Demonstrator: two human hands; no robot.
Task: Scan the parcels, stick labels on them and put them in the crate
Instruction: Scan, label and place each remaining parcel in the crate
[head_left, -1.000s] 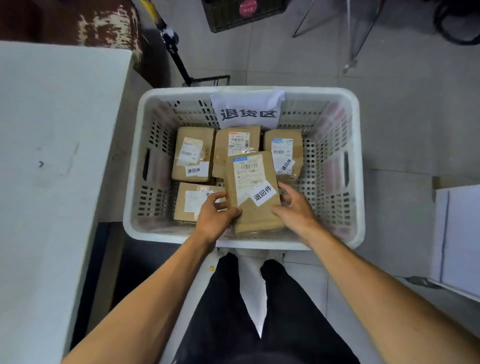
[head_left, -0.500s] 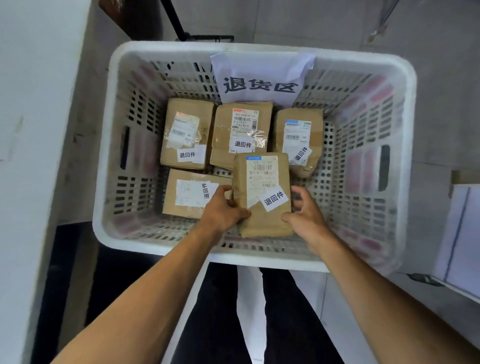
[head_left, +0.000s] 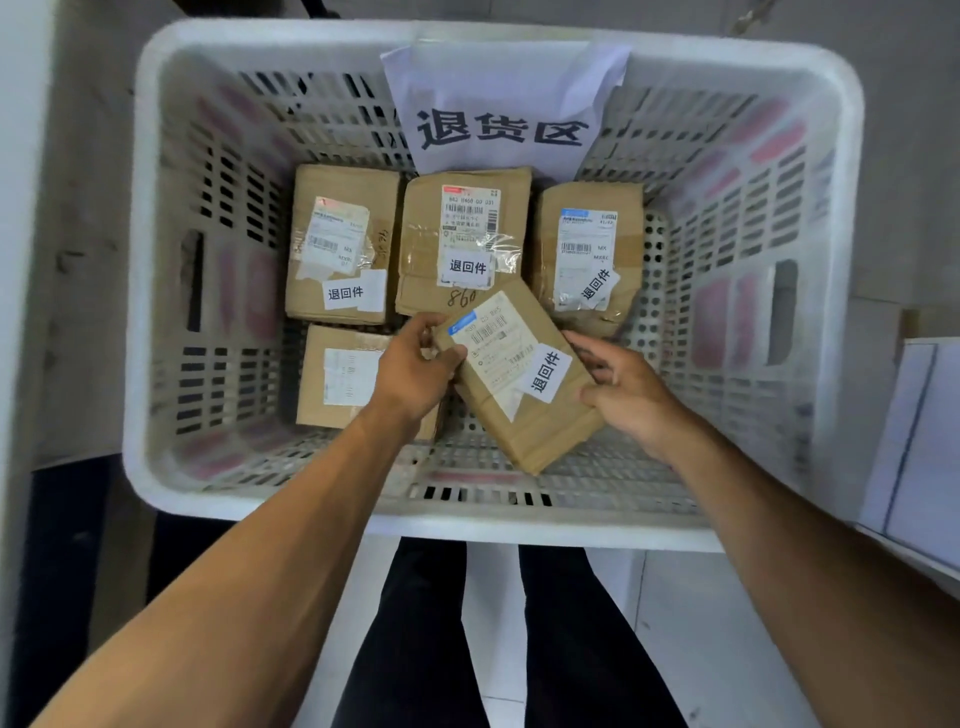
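Note:
A white slotted plastic crate (head_left: 519, 525) stands on the floor below me, with a paper sign (head_left: 501, 109) on its back wall. A brown labelled parcel (head_left: 540, 426) lies tilted inside it, near the front. My left hand (head_left: 415, 374) grips its upper left corner and my right hand (head_left: 628, 389) holds its right edge. Three labelled parcels stand in a back row: left (head_left: 340, 244), middle (head_left: 462, 239), right (head_left: 587, 254). Another parcel (head_left: 340, 374) lies at the front left, partly hidden by my left hand.
A white table edge (head_left: 21, 260) runs along the left side. A white box or board (head_left: 919, 441) stands at the right of the crate. My dark trouser legs (head_left: 498, 639) and the tiled floor show below the crate.
The view has come closer to the crate. The parcel in both hands has dropped lower into the crate and has turned, its top now pointing up-left.

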